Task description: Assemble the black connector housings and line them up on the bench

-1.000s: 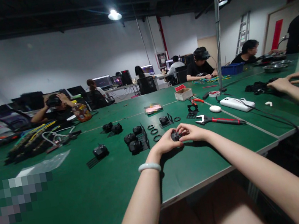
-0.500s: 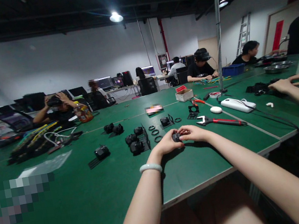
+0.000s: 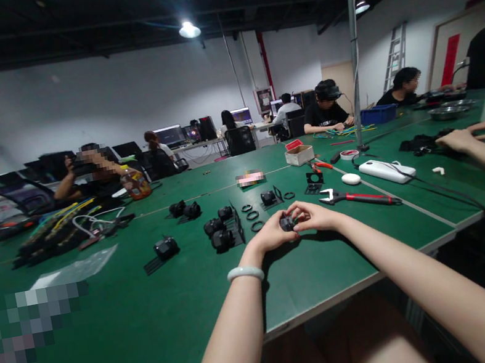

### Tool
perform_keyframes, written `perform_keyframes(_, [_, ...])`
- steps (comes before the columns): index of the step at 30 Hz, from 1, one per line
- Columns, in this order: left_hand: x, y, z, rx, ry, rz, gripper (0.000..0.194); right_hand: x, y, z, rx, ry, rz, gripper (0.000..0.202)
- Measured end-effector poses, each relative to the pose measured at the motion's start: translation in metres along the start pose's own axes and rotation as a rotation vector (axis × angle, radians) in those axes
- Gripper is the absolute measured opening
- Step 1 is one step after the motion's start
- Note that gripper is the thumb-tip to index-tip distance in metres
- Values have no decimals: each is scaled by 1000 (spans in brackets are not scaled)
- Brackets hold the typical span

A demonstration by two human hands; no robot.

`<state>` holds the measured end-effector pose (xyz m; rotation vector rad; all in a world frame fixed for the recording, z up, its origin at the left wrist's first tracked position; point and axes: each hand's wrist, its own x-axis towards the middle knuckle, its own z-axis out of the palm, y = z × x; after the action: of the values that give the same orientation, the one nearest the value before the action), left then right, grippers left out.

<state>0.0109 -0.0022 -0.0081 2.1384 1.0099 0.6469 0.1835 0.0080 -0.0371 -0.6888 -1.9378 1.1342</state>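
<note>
Black part (image 3: 286,223) between fingers (image 3: 303,211), long axis unclear

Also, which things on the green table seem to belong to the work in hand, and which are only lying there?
Likely in the work:
small black part between left hand and right hand
black lens-like units on flat brackets
thin black rings

Probably just lying about:
white oval object
long white plastic device
clear plastic bag

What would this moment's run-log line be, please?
left hand: holding black part | right hand: holding it too | wrench: on green table
</note>
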Motion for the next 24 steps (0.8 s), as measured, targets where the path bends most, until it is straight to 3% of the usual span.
perform_keyframes(8, [1, -3, 1, 6, 6, -21, 53, 1, 0, 1, -36, 9, 7, 39])
perform_keyframes(24, [2, -5, 2, -53, -23, 2, 51, 1, 1, 1, -45, 4, 11, 42])
